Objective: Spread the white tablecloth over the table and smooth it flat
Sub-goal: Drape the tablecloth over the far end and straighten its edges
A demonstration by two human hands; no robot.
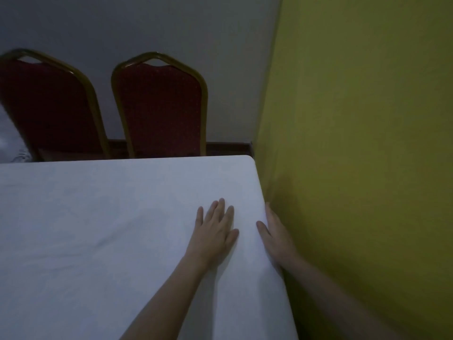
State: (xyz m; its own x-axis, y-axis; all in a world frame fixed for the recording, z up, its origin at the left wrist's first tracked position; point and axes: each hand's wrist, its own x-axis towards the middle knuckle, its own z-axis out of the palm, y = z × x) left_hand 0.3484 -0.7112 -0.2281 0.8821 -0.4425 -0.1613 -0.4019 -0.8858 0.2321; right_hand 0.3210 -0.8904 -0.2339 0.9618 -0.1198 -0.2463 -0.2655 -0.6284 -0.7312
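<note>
The white tablecloth (103, 229) covers the table across the lower left of the view, with a few soft creases near its middle. My left hand (215, 231) lies flat on the cloth, palm down, fingers slightly apart, close to the table's right edge. My right hand (274, 231) rests along that right edge, thumb on top of the cloth and fingers down the side between table and wall. Its fingers are partly hidden, so a grip on the cloth cannot be confirmed.
A yellow-green wall (355, 143) runs tight along the table's right edge. Two red padded chairs with gold frames (159, 109) (49, 106) stand behind the far edge against a grey wall. Another white cloth (9, 141) shows at far left.
</note>
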